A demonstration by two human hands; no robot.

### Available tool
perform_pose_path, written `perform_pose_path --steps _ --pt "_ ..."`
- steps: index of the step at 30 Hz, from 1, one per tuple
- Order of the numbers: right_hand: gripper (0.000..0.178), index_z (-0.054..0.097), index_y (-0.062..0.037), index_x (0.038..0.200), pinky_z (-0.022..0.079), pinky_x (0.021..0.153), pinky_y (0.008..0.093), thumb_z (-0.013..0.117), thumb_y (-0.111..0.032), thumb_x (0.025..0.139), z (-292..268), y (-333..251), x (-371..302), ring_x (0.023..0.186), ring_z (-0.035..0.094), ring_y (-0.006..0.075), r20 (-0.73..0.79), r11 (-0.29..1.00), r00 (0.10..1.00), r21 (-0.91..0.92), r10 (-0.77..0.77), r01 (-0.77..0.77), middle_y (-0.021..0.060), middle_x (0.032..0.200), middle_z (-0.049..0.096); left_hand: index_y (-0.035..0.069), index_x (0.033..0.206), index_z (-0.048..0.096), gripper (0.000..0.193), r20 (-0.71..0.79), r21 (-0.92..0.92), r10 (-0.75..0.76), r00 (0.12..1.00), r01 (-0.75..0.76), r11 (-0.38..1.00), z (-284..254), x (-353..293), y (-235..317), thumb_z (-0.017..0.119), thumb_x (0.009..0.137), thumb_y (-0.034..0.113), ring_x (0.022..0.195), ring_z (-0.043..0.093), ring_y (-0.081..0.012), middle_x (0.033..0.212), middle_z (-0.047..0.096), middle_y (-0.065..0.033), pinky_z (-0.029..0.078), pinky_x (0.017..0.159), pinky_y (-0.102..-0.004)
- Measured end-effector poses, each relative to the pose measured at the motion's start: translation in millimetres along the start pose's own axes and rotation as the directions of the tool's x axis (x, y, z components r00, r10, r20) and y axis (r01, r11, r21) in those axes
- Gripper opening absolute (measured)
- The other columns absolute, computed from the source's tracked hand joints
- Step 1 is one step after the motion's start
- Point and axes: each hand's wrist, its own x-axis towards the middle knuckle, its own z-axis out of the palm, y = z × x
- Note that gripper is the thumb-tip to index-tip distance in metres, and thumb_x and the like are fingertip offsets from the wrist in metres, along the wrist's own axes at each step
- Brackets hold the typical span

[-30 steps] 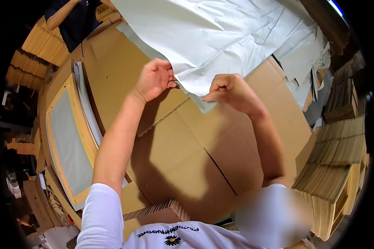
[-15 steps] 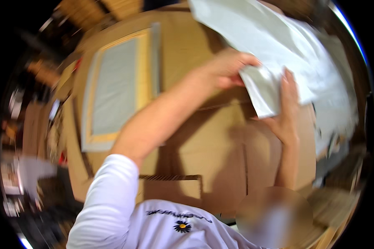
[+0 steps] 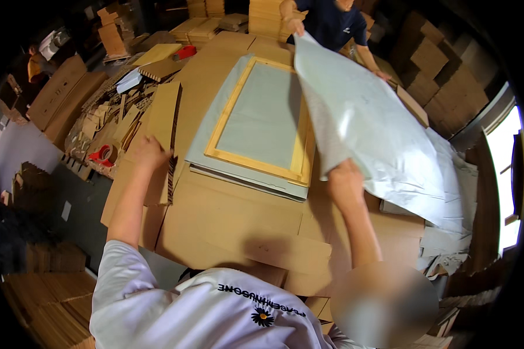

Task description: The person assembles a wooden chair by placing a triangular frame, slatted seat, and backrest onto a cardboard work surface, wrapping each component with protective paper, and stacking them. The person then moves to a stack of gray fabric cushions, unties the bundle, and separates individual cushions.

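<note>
My right hand (image 3: 346, 179) grips the near left corner of a large, silvery-white plastic-looking sheet (image 3: 372, 116). The far end of that sheet is held up by a co-worker's hands (image 3: 296, 27). Beside it, a light wooden frame (image 3: 256, 165) lies on grey sheet material (image 3: 204, 152), with grey also showing inside the frame. The hanging sheet passes close to the frame's right side. My left hand (image 3: 149, 153) is over a cardboard strip (image 3: 162, 119) at the left, its fingers loosely bent and apart, with nothing seen in them.
Brown cardboard (image 3: 233, 212) covers the worktable. Left of it lie wood and cardboard scraps (image 3: 113, 119) and a red tape roll (image 3: 103, 155). Crumpled grey sheets (image 3: 457, 192) hang over the right edge. A co-worker (image 3: 326, 26) stands at the far side; stacked cartons (image 3: 448, 64) rise behind.
My left hand has let go of the sheet and moved left to the cardboard strip. My right hand now grips the sheet's corner. The view has shifted, bringing the co-worker into sight.
</note>
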Motion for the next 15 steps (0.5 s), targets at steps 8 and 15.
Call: perform_pose_path --steps 8,15 --pt "0.052 0.054 -0.0210 0.135 0.053 0.058 0.0373 0.060 -0.009 0.085 40.3 -117.5 57.5 0.075 0.060 0.0251 0.244 0.998 0.970 -0.070 0.011 0.006 0.0087 0.085 0.055 0.000 0.143 0.040 0.087 -0.026 -0.635 0.166 0.986 -0.144 0.759 52.6 26.7 -53.5 0.072 0.075 0.044 0.127 0.047 -0.0401 0.146 0.038 -0.0286 0.041 0.105 -0.0428" --pt "0.058 0.050 -0.0239 0.138 0.055 0.060 0.0372 0.059 -0.008 0.083 58.8 -148.7 87.3 0.077 0.063 0.0260 0.354 0.984 0.935 -0.152 -0.033 0.092 0.0096 0.089 0.057 -0.004 0.113 0.062 0.042 0.115 -0.771 0.577 0.809 0.439 -0.462 -31.2 62.6 18.0 0.065 0.086 0.028 0.089 0.064 -0.0200 0.101 0.066 -0.0111 0.053 0.078 -0.0338"
